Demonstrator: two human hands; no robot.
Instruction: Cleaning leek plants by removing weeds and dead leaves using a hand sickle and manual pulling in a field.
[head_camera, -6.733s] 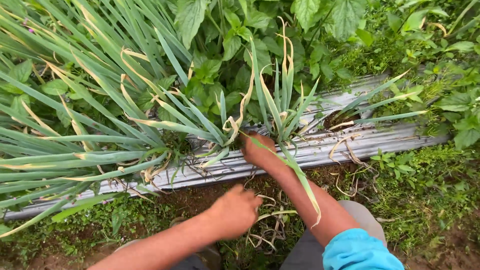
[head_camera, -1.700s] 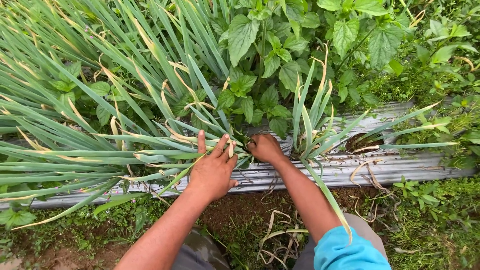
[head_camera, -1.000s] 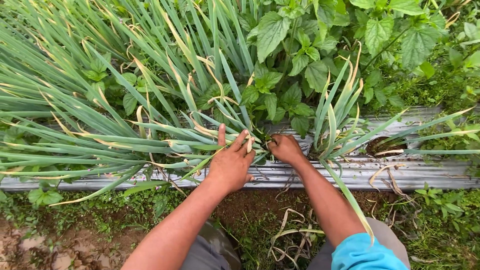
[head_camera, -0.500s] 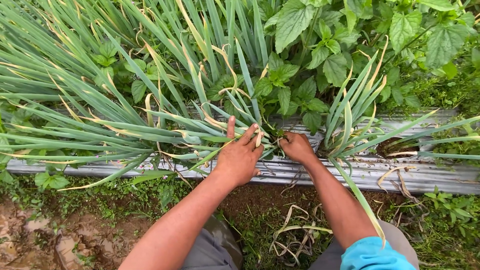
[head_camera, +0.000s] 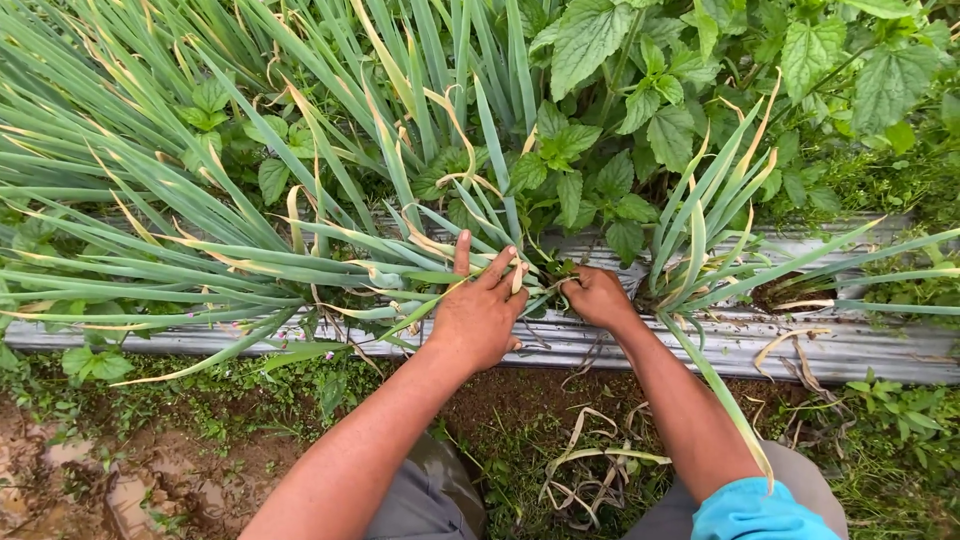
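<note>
My left hand (head_camera: 480, 312) lies flat with spread fingers on a clump of long green onion leaves (head_camera: 300, 250), pressing them to the left over the silver plastic mulch sheet (head_camera: 850, 350). My right hand (head_camera: 597, 297) is closed at the base of the clump, gripping small weeds (head_camera: 555, 272) at a hole in the sheet. A second onion clump (head_camera: 700, 230) stands just right of that hand. Whether the right fingers hold stems or only soil is hidden.
Broad-leaved weeds (head_camera: 620, 120) grow thick behind the onions. Pulled, withered leaves (head_camera: 590, 465) lie on the dirt path between my knees. Wet brown soil (head_camera: 90, 470) lies at the lower left. Low green weeds (head_camera: 890, 410) edge the sheet on the right.
My left hand came up from near my lap and spread over the onion leaves. My view drifted left along the bed, and the right hand stayed at the plant's base.
</note>
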